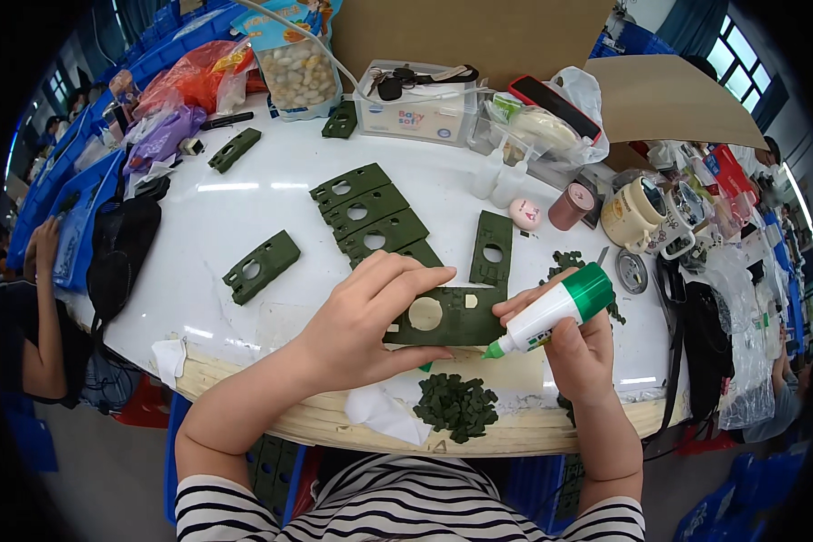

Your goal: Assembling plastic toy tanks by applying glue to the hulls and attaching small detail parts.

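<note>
The flat plastic plate with a round hole (443, 316) was dark olive green. The squeeze glue bottle (551, 312) was white with a green cap and green tip. The round desk (226, 217) was glossy white. The small loose pieces (456, 406) were dark green. The sleeves (406, 506) bore black-and-white stripes.

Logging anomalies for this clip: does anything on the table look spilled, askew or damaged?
Nothing looks spilled or broken. The left hand holds a green plate flat, the right hand tips a glue bottle at it. Small green pieces sit heaped near the table edge.
</note>
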A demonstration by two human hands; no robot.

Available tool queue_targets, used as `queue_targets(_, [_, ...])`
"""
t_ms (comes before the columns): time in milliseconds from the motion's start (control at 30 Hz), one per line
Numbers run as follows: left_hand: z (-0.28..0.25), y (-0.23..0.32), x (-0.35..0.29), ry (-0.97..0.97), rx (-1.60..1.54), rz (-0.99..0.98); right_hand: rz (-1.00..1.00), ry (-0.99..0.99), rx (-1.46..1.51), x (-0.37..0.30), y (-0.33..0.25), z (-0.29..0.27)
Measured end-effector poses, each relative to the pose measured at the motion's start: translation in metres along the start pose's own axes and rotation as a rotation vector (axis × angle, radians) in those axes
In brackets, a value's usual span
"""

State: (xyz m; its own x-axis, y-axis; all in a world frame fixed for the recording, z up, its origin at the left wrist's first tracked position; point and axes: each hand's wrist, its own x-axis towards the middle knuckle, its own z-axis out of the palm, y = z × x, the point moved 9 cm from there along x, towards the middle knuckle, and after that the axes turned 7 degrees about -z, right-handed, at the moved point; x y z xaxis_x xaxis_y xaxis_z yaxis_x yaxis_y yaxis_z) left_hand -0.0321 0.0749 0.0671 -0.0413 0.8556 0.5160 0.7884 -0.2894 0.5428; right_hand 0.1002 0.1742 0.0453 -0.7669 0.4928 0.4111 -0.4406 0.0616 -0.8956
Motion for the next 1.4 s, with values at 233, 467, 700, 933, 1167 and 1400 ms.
queue_targets(233, [-0.004,-0.001,0.002,-0.034,-0.169,0.022,-0.048,0.003,-0.034,-0.003,-0.004,0.002])
queue_targets(467, [-0.003,-0.003,0.001,0.006,-0.140,0.015,-0.058,0.016,-0.085,0.000,-0.003,-0.002])
queue_targets(700, [-0.002,-0.005,-0.002,0.011,-0.044,-0.010,-0.064,0.092,-0.094,-0.006,0.001,-0.008])
queue_targets(933, [0.003,0.004,-0.002,0.052,-0.030,0.033,-0.099,0.174,0.031,-0.009,-0.002,-0.011])
queue_targets(1167, [0.002,0.002,0.000,0.167,-0.168,-0.099,-0.356,0.329,-0.050,0.009,-0.054,-0.045])
queue_targets(1400, [0.008,0.042,-0.009,0.026,0.024,-0.068,-0.365,0.387,-0.130,-0.025,-0.098,-0.043])
